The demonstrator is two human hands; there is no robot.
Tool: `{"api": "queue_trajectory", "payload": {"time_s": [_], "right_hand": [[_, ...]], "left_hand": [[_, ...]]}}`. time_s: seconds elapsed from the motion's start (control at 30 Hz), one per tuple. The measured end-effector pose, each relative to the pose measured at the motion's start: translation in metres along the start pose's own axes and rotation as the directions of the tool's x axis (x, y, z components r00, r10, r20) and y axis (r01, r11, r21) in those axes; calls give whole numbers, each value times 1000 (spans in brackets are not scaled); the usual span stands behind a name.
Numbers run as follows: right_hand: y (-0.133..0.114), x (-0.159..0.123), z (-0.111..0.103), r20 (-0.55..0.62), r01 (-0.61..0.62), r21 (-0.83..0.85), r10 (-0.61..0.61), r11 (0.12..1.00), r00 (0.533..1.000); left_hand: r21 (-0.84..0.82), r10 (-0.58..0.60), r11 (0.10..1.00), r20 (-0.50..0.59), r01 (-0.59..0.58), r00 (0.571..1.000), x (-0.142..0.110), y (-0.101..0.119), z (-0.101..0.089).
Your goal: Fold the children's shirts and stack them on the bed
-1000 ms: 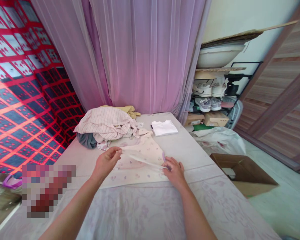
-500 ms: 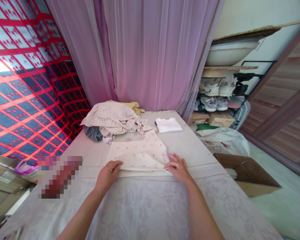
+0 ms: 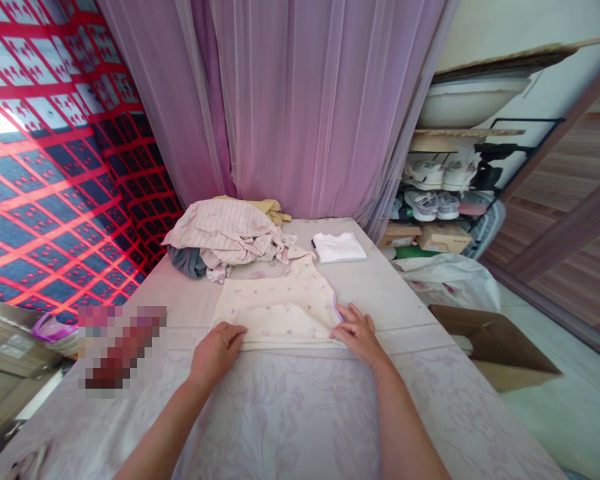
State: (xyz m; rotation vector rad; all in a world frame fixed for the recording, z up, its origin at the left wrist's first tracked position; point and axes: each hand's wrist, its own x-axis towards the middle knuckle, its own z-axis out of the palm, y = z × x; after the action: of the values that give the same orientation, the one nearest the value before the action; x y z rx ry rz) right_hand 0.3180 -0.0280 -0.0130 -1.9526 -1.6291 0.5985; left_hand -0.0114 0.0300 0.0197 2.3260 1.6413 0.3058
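A cream garment with small printed motifs and a purple-trimmed edge [image 3: 275,320] lies folded on the cloth-covered surface in front of me. My left hand [image 3: 219,348] is closed at its near left corner, thumb and fingers pressed together on the fabric. At the near right corner my right hand [image 3: 356,333] pinches the edge between thumb and index finger, its other fingers spread beside the purple trim. The near edge runs almost straight between my hands. Beyond it, at the right, rests a folded white garment [image 3: 340,247].
A heap of clothes [image 3: 225,230], with a striped pink piece on top, sits behind the cream garment. Purple curtains [image 3: 305,113] hang at the far edge. On the right are an open cardboard box [image 3: 495,340] and a rack with shoes [image 3: 425,203]. A blurred red item [image 3: 125,347] lies left.
The near edge of the cream garment has come down onto the layer beneath, which showed more before. Both hands have lowered slightly with it. The view has shifted a little.
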Motion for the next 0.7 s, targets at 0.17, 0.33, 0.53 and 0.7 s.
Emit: {"api": "queue_trajectory", "payload": {"time_s": [0.17,0.33,0.53,0.7], "right_hand": [[3,4,5,-204,20,-38,-28,999,979],[-36,0,16,-394,243,-155,-286,957,873],[-82,-9,52,84,387,-267,-379,883,922],[-76,-9,64,151,310,-341,-274,887,950]], "left_hand": [[111,82,992,-129,-68,988,2,-1,0],[164,318,943,-177,-291,932,15,8,20],[235,363,912,-72,-338,929,20,24,49],[295,357,902,-94,-316,929,16,23,55]]}}
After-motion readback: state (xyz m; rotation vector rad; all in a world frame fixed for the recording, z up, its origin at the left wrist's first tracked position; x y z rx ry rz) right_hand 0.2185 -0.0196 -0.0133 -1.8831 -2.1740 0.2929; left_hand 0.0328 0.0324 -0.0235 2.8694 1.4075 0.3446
